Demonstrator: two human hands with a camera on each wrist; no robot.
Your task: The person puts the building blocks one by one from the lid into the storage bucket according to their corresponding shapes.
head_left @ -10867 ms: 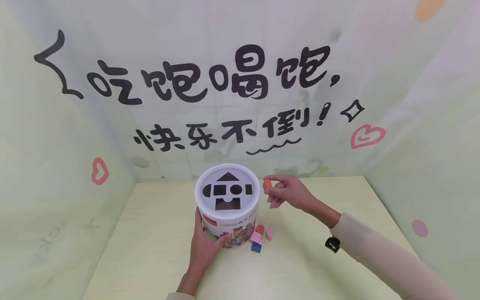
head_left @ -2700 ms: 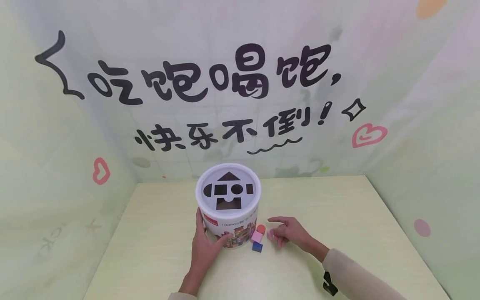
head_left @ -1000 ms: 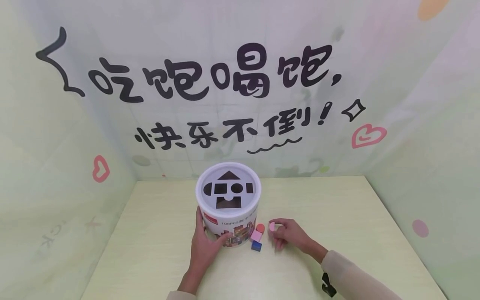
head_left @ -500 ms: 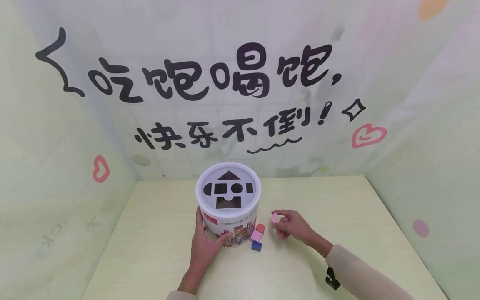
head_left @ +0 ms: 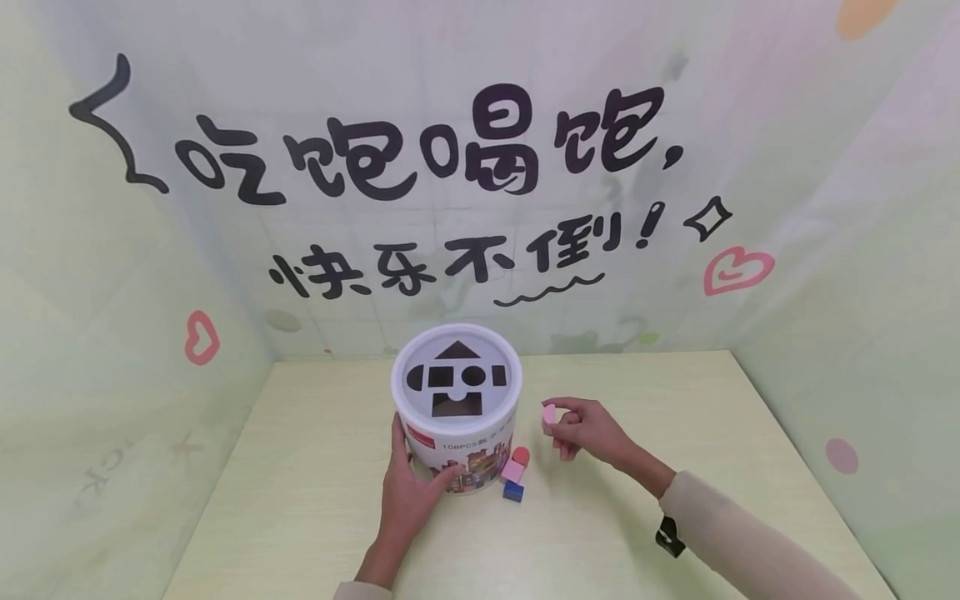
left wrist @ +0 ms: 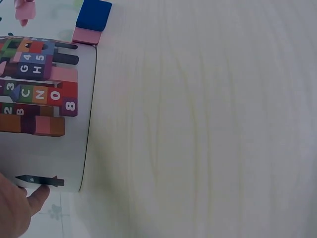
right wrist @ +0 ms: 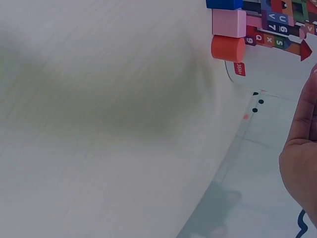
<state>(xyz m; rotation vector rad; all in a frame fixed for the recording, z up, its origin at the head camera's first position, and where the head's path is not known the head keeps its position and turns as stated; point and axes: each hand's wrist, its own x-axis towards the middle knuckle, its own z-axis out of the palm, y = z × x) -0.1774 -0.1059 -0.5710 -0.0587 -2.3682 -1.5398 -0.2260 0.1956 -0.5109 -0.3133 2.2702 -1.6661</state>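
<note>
A white block bucket [head_left: 459, 442] stands upright on the table, its lid [head_left: 489, 404] cut with shaped holes. My left hand [head_left: 408, 496] grips its left side, thumb across the printed front. In the head view my right hand [head_left: 592, 435] pinches a small pink half-round block [head_left: 549, 416] between thumb and fingertips, above the table and right of the bucket. The right wrist view shows that hand only partly, with the held block out of sight. At the bucket's right foot lie an orange-red cylinder block [head_left: 521, 455], a pink block [head_left: 512, 472] and a blue block [head_left: 513, 492].
The pale wooden table [head_left: 315, 467] is bounded by a printed back wall [head_left: 360, 321] and side walls. A black device [head_left: 669, 537] hangs below the right sleeve [head_left: 750, 525].
My right hand held an orange-red block near the lid earliest. Later it took the pink half-round block from the table, and it has since lifted it. My left hand stays on the bucket.
</note>
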